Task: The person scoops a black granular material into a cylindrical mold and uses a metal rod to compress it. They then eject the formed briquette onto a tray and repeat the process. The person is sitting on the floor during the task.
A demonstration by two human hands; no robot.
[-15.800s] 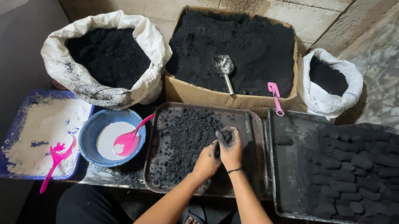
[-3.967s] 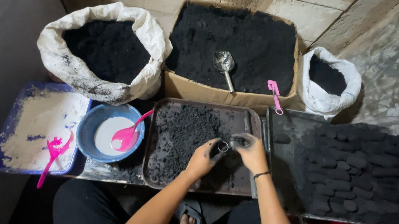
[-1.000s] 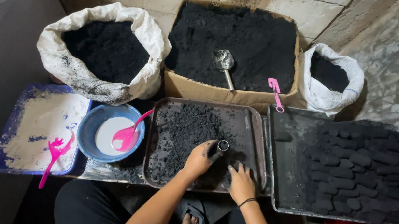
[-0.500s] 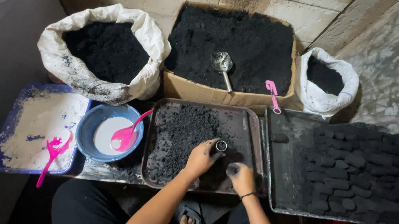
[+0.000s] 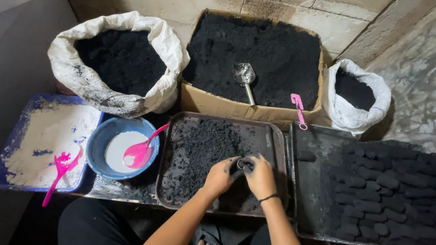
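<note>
A small round metal mould [image 5: 244, 165] sits over the middle tray [image 5: 275, 145], which holds a heap of black charcoal mix [image 5: 201, 153]. My left hand [image 5: 220, 177] grips the mould from the left. My right hand [image 5: 261, 177] has its fingers pressed on the mould's top from the right. Both hands are smeared black. To the right, a dark tray [image 5: 307, 197] carries several rows of pressed black briquettes [image 5: 388, 200].
A white sack of black powder [image 5: 116, 63] stands back left, a cardboard box of powder [image 5: 257, 56] with a metal scoop [image 5: 245, 78] and a pink spoon [image 5: 298, 108] behind the tray, and a smaller white sack [image 5: 356, 94] back right. A blue bowl of white liquid [image 5: 121, 147] and a blue tray of pale powder [image 5: 46, 142] lie left.
My right hand has come up from the tray's near edge and joined my left hand at the mould. The left hand has stayed in place with the mould.
</note>
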